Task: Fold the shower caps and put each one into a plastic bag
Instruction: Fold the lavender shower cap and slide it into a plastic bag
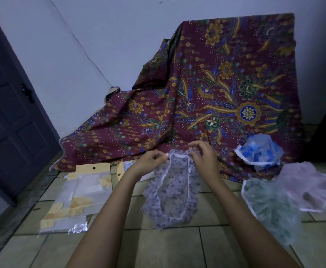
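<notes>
Head cam looks down at a tiled floor (158, 246), no counter anywhere, just someone working on the ground in front of a big batik cloth (216, 93) draped over something.

Both hands are on the purple shower cap (174, 192). The left hand (152, 161) pinches the white elastic rim on one side and the right hand (204, 157) pinches it on the other, a little apart, so the opening is stretched between them. The rest of the cap trails down toward the person, and I can't tell whether the bottom edge sits on the tiles or hangs just above them.

My read is that this is the very start of the fold on this cap: it's being held open and squared up, with no crease in it yet.

Waiting off to the right are a blue cap (260, 153) up on the cloth, a green cap (270, 206) and a pink cap (309, 188) on the floor, all unfolded. The plastic bags (81, 192) with yellow card headers lie to the left, near the left forearm.

Next move probably needs the two pinched points brought together so the rim doubles over, then flattening it small enough for a bag. That frilly edge looks slippery and springy, so it'll likely want to pop back open.
</notes>
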Action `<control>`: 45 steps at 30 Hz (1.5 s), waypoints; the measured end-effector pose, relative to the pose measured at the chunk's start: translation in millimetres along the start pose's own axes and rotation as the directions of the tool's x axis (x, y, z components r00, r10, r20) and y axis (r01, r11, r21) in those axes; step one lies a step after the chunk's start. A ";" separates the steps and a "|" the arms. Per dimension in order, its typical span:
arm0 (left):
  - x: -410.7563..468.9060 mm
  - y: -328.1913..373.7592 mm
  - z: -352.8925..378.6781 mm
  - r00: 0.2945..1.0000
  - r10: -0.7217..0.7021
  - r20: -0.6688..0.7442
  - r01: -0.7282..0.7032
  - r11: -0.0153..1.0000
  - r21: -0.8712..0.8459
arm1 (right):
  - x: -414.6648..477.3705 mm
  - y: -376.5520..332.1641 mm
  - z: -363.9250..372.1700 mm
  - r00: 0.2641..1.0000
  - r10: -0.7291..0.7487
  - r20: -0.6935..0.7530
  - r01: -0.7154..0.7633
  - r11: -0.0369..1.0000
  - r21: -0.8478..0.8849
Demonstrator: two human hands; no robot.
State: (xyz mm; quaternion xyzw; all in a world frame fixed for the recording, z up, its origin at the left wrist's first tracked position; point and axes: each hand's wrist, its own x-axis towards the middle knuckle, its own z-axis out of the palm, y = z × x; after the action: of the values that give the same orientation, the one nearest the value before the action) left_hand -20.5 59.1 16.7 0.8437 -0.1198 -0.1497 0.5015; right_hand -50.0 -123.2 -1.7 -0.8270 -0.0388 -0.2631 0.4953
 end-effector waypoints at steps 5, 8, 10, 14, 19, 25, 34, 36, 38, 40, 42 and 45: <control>0.0 -15.5 5.4 0.988 -0.122 0.091 0.128 0.989 -0.069 | 2.0 1.8 -9.1 0.998 0.051 -0.040 -0.048 0.996 0.071; -0.2 -23.4 10.4 0.983 -0.180 0.033 0.183 0.976 -0.115 | 3.2 1.7 -10.9 0.998 0.068 -0.004 -0.067 0.992 0.106; 2.1 -30.1 9.5 0.970 -0.215 -0.115 0.185 0.956 -0.228 | 4.4 5.1 -15.4 0.995 0.097 0.001 -0.096 0.988 0.122; -1.5 -48.8 -5.3 0.889 -0.316 -0.330 0.128 0.865 -0.485 | 8.8 21.9 -35.1 0.967 0.228 -0.111 -0.198 0.952 0.234; -6.2 -53.6 -2.5 0.891 -0.232 -0.389 0.052 0.905 -0.421 | 4.5 30.3 -31.4 0.939 0.332 -0.091 -0.281 0.891 0.358; 0.2 -53.7 13.5 0.843 -0.168 -0.511 -0.060 0.915 -0.400 | -13.7 39.4 -10.6 0.863 0.472 0.180 -0.494 0.716 0.494; 4.2 -68.1 14.0 0.747 -0.219 -0.628 -0.038 0.928 -0.370 | -25.8 60.9 -1.1 0.801 0.579 0.152 -0.569 0.656 0.497; 1.6 -78.4 6.6 0.690 -0.222 -0.689 -0.018 0.946 -0.323 | -21.3 62.1 -12.4 0.820 0.566 0.079 -0.537 0.714 0.449; -0.1 -89.1 0.6 0.688 -0.207 -0.695 0.016 0.962 -0.271 | -17.9 61.0 -21.2 0.852 0.519 0.066 -0.502 0.775 0.385; 1.2 -93.1 -2.1 0.750 -0.184 -0.636 0.091 0.980 -0.177 | -14.7 57.6 -24.8 0.873 0.477 0.101 -0.479 0.802 0.357; 3.4 -86.9 -2.6 0.815 -0.158 -0.557 0.115 0.987 -0.112 | -12.5 52.5 -24.2 0.883 0.440 0.166 -0.470 0.817 0.335; 2.8 -60.0 -4.9 0.889 -0.022 -0.458 0.033 0.999 0.016 | -6.7 45.9 -22.6 0.886 0.365 0.287 -0.438 0.861 0.258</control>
State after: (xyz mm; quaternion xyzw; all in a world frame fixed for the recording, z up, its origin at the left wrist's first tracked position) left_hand -13.0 90.1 -34.3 0.8626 0.0118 0.0476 0.5036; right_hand -49.8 -164.2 -33.0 -0.7513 0.0371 -0.0471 0.6573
